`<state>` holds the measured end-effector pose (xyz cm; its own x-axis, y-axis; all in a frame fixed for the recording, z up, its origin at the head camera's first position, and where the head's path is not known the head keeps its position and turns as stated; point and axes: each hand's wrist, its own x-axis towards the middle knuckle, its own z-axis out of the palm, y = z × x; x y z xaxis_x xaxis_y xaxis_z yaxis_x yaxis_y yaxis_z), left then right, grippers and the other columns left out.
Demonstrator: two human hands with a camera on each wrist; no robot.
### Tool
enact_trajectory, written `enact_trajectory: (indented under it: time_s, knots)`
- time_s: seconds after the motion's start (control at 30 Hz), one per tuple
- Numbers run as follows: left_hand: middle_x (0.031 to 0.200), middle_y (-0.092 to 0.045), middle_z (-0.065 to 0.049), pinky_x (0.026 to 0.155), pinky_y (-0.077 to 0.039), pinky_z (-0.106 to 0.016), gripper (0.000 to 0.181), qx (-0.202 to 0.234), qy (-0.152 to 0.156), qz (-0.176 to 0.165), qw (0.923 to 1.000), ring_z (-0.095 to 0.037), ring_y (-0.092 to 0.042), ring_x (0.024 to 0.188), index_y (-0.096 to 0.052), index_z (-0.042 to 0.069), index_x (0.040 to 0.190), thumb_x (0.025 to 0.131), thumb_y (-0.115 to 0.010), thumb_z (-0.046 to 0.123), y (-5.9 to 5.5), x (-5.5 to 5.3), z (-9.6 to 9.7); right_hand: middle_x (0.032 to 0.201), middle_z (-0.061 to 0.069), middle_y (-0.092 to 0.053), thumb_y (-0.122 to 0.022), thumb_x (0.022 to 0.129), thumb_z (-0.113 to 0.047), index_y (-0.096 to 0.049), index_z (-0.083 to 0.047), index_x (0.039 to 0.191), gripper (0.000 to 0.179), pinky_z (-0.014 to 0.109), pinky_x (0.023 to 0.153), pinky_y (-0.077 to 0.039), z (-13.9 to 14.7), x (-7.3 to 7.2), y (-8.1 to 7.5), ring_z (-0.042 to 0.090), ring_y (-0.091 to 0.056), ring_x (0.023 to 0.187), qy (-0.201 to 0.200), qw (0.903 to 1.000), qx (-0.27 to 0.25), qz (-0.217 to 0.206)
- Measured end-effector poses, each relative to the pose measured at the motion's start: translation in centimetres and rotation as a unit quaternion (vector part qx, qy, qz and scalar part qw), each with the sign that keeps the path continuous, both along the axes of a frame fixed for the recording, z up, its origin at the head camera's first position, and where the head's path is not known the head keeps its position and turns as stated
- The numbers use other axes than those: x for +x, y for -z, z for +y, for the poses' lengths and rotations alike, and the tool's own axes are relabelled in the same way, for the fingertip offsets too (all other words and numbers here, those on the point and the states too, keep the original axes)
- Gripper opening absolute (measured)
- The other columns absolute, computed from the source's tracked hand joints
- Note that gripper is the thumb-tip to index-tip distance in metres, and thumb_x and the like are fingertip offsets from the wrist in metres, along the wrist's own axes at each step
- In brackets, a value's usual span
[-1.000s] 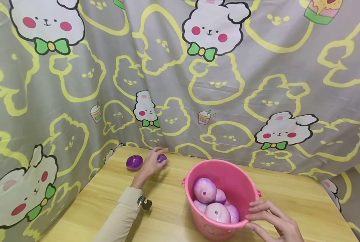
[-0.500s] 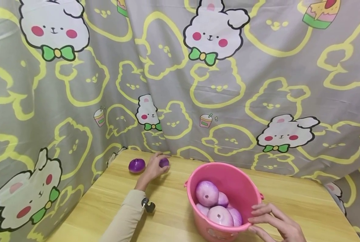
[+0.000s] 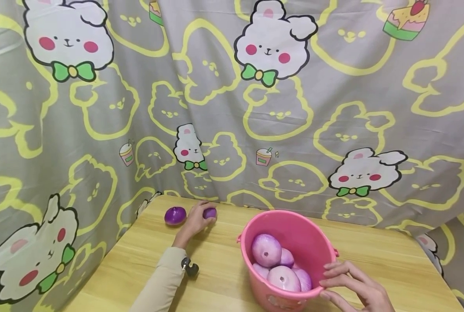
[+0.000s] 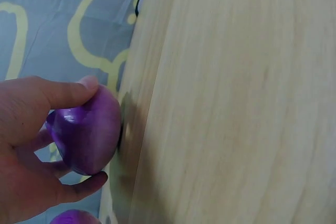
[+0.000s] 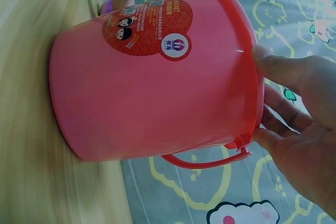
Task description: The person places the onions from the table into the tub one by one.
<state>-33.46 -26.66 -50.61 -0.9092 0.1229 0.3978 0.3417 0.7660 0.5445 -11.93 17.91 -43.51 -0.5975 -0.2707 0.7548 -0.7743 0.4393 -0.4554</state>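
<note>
Toward the back of the table, my left hand (image 3: 194, 222) holds a shiny purple onion (image 4: 89, 132). In the left wrist view its thumb lies over the top and the fingers curl below. A second purple onion (image 3: 175, 215) sits just left of that hand. My right hand (image 3: 357, 284) grips the rim of a pink bucket (image 3: 310, 247), with the thumb on the outer side and fingers at the inner side. Several paler purple onions (image 3: 282, 277) lie inside the bucket, which stands upright on the table.
The wooden table (image 3: 212, 268) meets a grey curtain (image 3: 224, 108) printed with rabbits at its back and left. A red handle (image 5: 210, 163) hangs down the bucket's side. A black clip-like mount (image 3: 190, 267) is on my left sleeve.
My left fingers have settled more closely around the onion, which stays in place at the back. The head view has shifted slightly. My right hand stays on the bucket rim.
</note>
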Motion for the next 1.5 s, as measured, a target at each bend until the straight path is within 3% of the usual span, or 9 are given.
enact_trajectory:
  time_s: [0.2,0.53,1.07,1.3,1.5]
  knots:
    - [0.136,-0.056,-0.029,0.099,-0.049,-0.064,0.046,0.005,0.007,-0.001,1.0,-0.05,-0.055,0.12,-0.071,0.006,0.125,0.081,-0.085,0.005,0.2,0.0,0.2,0.105,-0.003,-0.07,-0.097,0.054,0.007,-0.077,-0.024,0.096,0.056,0.01,0.094,-0.049,0.3,-0.3,0.1,0.012,-0.065,0.104,-0.008,0.9999,0.001,0.012]
    - [0.135,-0.057,-0.023,0.096,-0.052,-0.061,0.045,0.038,-0.011,0.004,0.9992,-0.046,-0.059,0.118,-0.071,0.007,0.125,0.082,-0.085,0.005,-0.3,1.3,0.5,0.107,-0.003,-0.069,-0.095,0.057,0.008,-0.078,-0.024,0.098,0.055,0.012,0.099,-0.047,0.5,-0.8,-0.2,0.016,-0.065,0.106,-0.032,0.9994,0.006,0.014]
    - [0.134,-0.059,-0.021,0.094,-0.054,-0.061,0.046,0.068,-0.02,0.036,0.9968,-0.045,-0.061,0.115,-0.071,0.01,0.124,0.08,-0.085,0.006,-0.5,2.6,0.2,0.108,-0.002,-0.069,-0.094,0.057,0.011,-0.077,-0.023,0.098,0.056,0.012,0.101,-0.045,0.5,-0.8,0.0,0.009,-0.063,0.112,-0.042,0.9991,0.008,0.002]
    - [0.133,-0.059,-0.023,0.094,-0.054,-0.062,0.044,0.076,-0.012,0.077,0.994,-0.047,-0.061,0.116,-0.072,0.008,0.122,0.08,-0.085,0.004,-1.7,3.2,0.7,0.109,-0.007,-0.068,-0.094,0.064,0.003,-0.077,-0.028,0.097,0.048,0.011,0.102,-0.044,0.6,0.1,-1.0,0.008,-0.062,0.111,-0.012,0.9986,0.025,-0.045]
    - [0.133,-0.06,-0.022,0.096,-0.053,-0.062,0.044,0.095,-0.008,0.085,0.9918,-0.048,-0.059,0.119,-0.073,0.006,0.121,0.078,-0.086,0.003,-3.0,4.0,1.3,0.109,-0.005,-0.068,-0.094,0.064,0.004,-0.077,-0.027,0.097,0.049,0.012,0.102,-0.044,0.8,0.2,-0.9,0.009,-0.062,0.111,-0.019,0.9988,0.016,-0.042]
